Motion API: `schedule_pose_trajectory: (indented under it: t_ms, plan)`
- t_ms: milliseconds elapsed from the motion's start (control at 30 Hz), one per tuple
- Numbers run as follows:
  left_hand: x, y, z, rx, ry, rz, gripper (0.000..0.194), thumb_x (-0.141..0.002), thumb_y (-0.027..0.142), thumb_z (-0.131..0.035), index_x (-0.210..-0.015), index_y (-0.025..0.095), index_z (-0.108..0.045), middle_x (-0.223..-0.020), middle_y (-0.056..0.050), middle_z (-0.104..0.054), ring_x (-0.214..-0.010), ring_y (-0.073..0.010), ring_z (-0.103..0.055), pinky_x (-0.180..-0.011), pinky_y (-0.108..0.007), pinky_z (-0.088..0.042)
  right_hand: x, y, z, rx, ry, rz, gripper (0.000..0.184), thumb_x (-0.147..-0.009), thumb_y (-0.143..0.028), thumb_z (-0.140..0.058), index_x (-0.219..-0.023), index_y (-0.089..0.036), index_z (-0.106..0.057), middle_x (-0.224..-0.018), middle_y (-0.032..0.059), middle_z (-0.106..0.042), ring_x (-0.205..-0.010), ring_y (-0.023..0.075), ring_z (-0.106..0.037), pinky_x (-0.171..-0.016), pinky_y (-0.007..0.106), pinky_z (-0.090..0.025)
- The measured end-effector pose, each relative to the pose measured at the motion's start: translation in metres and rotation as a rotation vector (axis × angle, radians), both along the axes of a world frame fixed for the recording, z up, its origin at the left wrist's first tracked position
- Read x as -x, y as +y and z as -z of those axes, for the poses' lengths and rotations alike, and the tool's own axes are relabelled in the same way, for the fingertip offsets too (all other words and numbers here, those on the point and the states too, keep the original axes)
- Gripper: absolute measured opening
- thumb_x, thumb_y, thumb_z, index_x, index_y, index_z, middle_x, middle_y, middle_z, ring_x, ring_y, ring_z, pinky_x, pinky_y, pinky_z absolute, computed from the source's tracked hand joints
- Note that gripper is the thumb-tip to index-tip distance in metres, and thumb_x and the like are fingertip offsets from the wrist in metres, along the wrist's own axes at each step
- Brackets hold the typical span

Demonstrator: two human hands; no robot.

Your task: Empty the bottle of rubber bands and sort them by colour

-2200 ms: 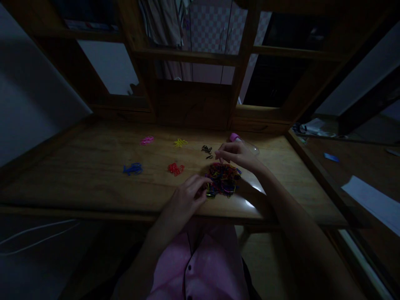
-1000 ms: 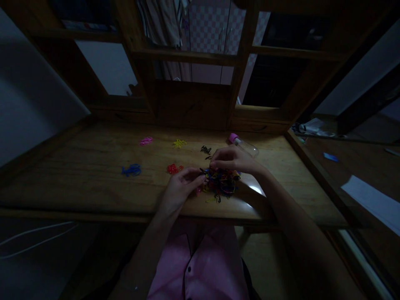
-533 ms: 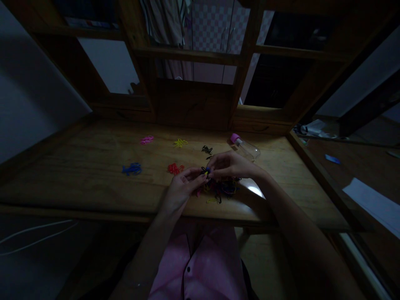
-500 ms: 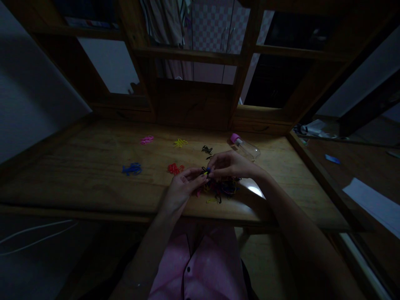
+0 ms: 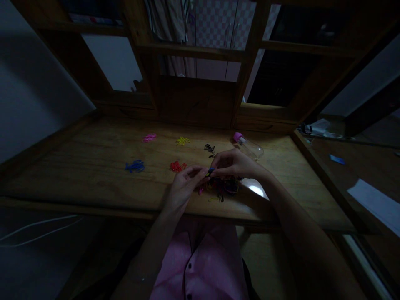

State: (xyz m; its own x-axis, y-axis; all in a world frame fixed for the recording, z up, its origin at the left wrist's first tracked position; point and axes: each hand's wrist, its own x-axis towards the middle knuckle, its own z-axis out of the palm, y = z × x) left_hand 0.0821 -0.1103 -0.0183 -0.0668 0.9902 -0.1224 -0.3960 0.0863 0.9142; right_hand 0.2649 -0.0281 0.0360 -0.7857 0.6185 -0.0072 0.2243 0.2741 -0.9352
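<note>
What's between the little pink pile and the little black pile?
The yellow pile lies between the pink pile and the black pile, in the head view.

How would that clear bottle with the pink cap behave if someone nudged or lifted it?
The clear bottle might roll a little, since it lies on its side and its body looks rounded. It is probably light for its size, as no contents show through its see-through wall, though the picture is dim.
</note>
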Motion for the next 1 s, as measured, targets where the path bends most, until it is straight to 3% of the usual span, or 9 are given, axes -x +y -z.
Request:
schedule_pose_trajectory:
  t_ms: [267, 400, 633, 833, 1000]
  plan:
    - [0.0024, 0.0004, 0.0006, 0.016, -0.043, -0.022, 0.027, -0.065, 0.024, -0.083, -0.085, 0.013, -0.069, -0.079, -0.002, -0.071, -0.068, -0.0102, -0.067, -0.060, -0.017, -0.053, -0.0039, 0.0032, -0.0002, -0.008, 0.008, -0.004, 0.026, -0.075, -0.035, -0.075, -0.092, -0.017, -0.069, -0.083, 0.0034, -0.069, -0.074, 0.0132, -0.064, -0.067, 0.026, -0.052]
    - [0.0031, -0.0002, -0.0007, 0.014, -0.073, -0.046, 0.026, -0.064, 0.020, -0.084, -0.083, 0.012, -0.068, -0.079, -0.001, -0.070, -0.068, -0.0093, -0.067, -0.065, -0.018, -0.054, -0.0049, 0.0042, -0.0012, 0.017, -0.002, 0.014, 0.026, -0.075, -0.037, -0.074, -0.091, -0.017, -0.068, -0.083, 0.0036, -0.069, -0.073, 0.0137, -0.065, -0.069, 0.028, -0.053]
    - [0.0054, -0.0002, 0.0006, 0.002, -0.124, -0.068, 0.027, -0.061, 0.017, -0.085, -0.081, 0.012, -0.067, -0.079, 0.000, -0.070, -0.069, -0.0099, -0.067, -0.069, -0.020, -0.055, -0.0037, 0.0053, -0.0072, -0.071, 0.038, 0.055, 0.022, -0.073, -0.032, -0.077, -0.083, -0.014, -0.068, -0.088, 0.0054, -0.069, -0.081, 0.0149, -0.065, -0.074, 0.028, -0.053]
    - [0.0060, 0.0003, 0.0024, -0.012, -0.144, -0.062, 0.029, -0.061, 0.017, -0.085, -0.084, 0.012, -0.068, -0.080, -0.002, -0.072, -0.073, -0.0119, -0.069, -0.073, -0.022, -0.056, 0.0021, -0.0007, -0.0088, 0.075, 0.080, 0.068, 0.023, -0.074, -0.031, -0.076, -0.085, -0.015, -0.065, -0.076, 0.0030, -0.071, -0.071, 0.0141, -0.068, -0.067, 0.028, -0.056]
    - [0.0061, 0.0011, 0.0045, -0.028, -0.163, -0.069, 0.027, -0.062, 0.016, -0.084, -0.084, 0.012, -0.069, -0.082, -0.002, -0.072, -0.074, -0.0119, -0.069, -0.075, -0.022, -0.056, 0.0031, -0.0004, -0.0068, 0.105, 0.131, 0.088, 0.024, -0.072, -0.032, -0.078, -0.083, -0.016, -0.064, -0.073, 0.0024, -0.071, -0.067, 0.0142, -0.069, -0.066, 0.028, -0.057]
